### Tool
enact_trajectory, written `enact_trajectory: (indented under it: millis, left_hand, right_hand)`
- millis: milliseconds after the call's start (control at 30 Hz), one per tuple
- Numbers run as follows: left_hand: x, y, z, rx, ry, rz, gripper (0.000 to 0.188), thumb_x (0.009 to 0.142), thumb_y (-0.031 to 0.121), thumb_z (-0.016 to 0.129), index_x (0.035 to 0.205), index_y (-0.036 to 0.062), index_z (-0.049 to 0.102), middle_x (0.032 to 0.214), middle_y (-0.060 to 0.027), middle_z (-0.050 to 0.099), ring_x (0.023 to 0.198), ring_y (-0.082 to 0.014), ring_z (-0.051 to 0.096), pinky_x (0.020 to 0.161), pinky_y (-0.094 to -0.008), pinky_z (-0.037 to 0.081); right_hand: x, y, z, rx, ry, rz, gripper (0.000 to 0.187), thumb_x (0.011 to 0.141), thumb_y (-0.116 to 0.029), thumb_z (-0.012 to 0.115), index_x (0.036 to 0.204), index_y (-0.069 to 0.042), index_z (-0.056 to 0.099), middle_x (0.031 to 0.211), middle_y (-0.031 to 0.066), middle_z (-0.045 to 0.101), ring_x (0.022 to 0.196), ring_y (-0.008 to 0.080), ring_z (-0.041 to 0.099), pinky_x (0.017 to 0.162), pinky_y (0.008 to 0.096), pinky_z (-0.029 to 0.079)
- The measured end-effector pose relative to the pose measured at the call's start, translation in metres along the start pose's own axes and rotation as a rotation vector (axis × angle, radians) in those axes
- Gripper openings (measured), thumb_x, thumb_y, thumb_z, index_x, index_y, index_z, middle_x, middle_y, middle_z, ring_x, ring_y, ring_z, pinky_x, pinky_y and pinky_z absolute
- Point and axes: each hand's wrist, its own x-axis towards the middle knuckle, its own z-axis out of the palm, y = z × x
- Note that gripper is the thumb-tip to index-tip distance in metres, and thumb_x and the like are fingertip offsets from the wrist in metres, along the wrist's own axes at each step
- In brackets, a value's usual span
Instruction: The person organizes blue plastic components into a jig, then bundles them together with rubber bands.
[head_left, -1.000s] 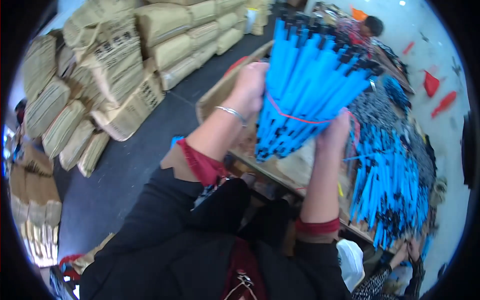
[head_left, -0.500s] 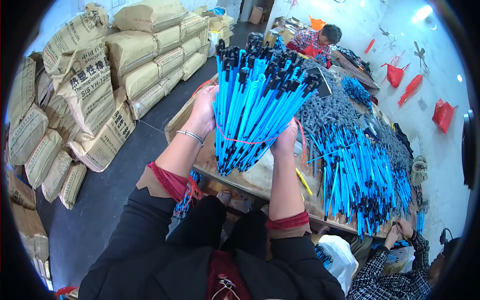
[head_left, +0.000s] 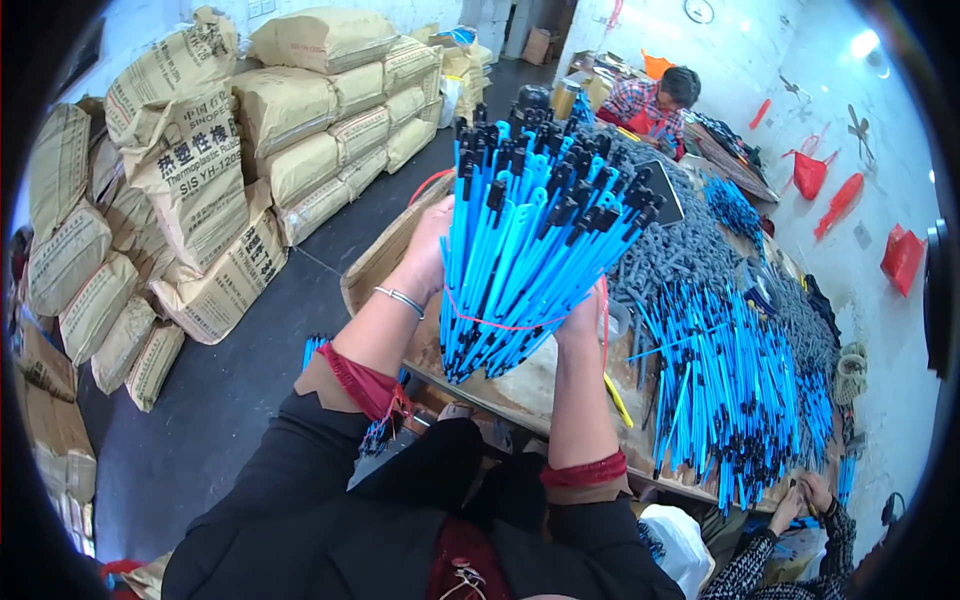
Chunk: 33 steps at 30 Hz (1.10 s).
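Between my two hands stands a thick bundle of thin blue plastic sticks (head_left: 515, 255) with black ends, fanning out toward the top. A thin red band (head_left: 500, 322) runs around its lower part. My left hand (head_left: 430, 238) grips the bundle's left side, its fingers mostly hidden behind the sticks. On the right side my right hand (head_left: 582, 320) is closed on it too, fingers largely out of sight. The bundle is held up over the near edge of a wooden table (head_left: 510, 398).
Loose blue sticks (head_left: 725, 395) and a heap of small grey parts (head_left: 670, 240) cover the table's right. A yellow pen-like tool (head_left: 617, 402) lies near my right forearm. One co-worker (head_left: 655, 105) sits at the far end, another's hands (head_left: 800, 505) work at lower right. Paper sacks (head_left: 330, 130) are stacked left.
The whole view has shifted, so the surroundings appear lower and farther right. Both hands keep their hold on the bundle, which sits slightly lower in the picture.
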Motion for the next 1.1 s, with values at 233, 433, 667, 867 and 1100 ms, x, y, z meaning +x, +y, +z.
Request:
enact_trajectory:
  millis: [233, 433, 667, 867, 1100]
  left_hand:
    - [-0.008, -0.005, -0.029, -0.213, -0.12, -0.217, 0.021, 0.087, 0.014, 0.052, 0.103, 0.0027, 0.06, 0.087, -0.0053, 0.064, 0.072, -0.0129, 0.06, 0.065, -0.0256, 0.05]
    - [-0.105, 0.019, -0.029, 0.247, -0.177, -0.127, 0.021, 0.086, 0.016, 0.055, 0.103, 0.0052, 0.061, 0.091, -0.0063, 0.063, 0.075, -0.0171, 0.059, 0.066, -0.0291, 0.051]
    - [-0.224, -0.044, -0.051, -0.573, -0.374, -0.441, 0.027, 0.086, 0.025, 0.055, 0.101, 0.0034, 0.057, 0.094, -0.0103, 0.061, 0.086, -0.0192, 0.058, 0.076, -0.0327, 0.049]
    - [-0.31, -0.091, -0.094, -0.818, -0.392, -0.586, 0.027, 0.087, 0.027, 0.055, 0.096, 0.0009, 0.054, 0.088, -0.0105, 0.06, 0.092, -0.0241, 0.058, 0.084, -0.0369, 0.047]
    - [-0.287, -0.078, -0.105, -0.549, -0.761, -0.422, 0.025, 0.087, 0.026, 0.055, 0.086, 0.0013, 0.056, 0.086, -0.01, 0.059, 0.093, -0.0266, 0.057, 0.083, -0.0363, 0.046]
  right_hand:
    - [-0.029, -0.004, 0.03, -0.205, -0.006, -0.032, 0.024, 0.092, -0.029, 0.047, 0.1, -0.007, 0.054, 0.093, 0.0024, 0.058, 0.082, 0.0124, 0.056, 0.073, 0.0285, 0.047]
    - [-0.117, -0.044, 0.048, -0.637, 0.302, 0.076, 0.024, 0.092, -0.026, 0.046, 0.094, -0.003, 0.054, 0.096, 0.0097, 0.058, 0.087, 0.0195, 0.058, 0.079, 0.0348, 0.047]
    - [-0.267, 0.002, 0.021, -0.754, 0.138, 0.123, 0.024, 0.093, -0.023, 0.045, 0.09, 0.0, 0.053, 0.097, 0.0149, 0.058, 0.092, 0.0257, 0.059, 0.083, 0.0381, 0.047]
    - [-0.361, 0.01, -0.031, -0.647, -0.049, -0.041, 0.025, 0.093, -0.021, 0.044, 0.088, 0.003, 0.051, 0.097, 0.0175, 0.058, 0.093, 0.0293, 0.059, 0.084, 0.0393, 0.047]
    - [-0.369, 0.022, -0.028, -0.399, -0.253, -0.031, 0.027, 0.095, -0.021, 0.042, 0.087, 0.004, 0.051, 0.097, 0.0185, 0.058, 0.095, 0.0307, 0.059, 0.084, 0.0388, 0.047]
